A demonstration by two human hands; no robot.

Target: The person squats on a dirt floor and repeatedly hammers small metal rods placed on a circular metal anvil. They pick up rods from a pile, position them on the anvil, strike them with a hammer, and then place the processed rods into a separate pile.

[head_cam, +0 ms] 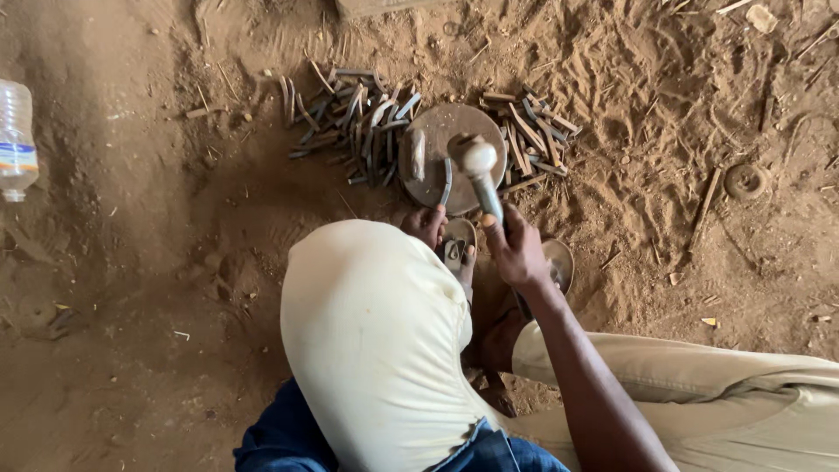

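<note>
left hand [426, 224] half hidden behind knee; right hand [517, 249] grips hammer [478, 161].

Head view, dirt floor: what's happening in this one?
A person sits on the sandy ground at a round metal block. The right hand grips a hammer raised over the block, while the left hand holds a curved metal strip against its near edge. Piles of short metal pieces lie on both sides. A plastic bottle stands far left.
</note>
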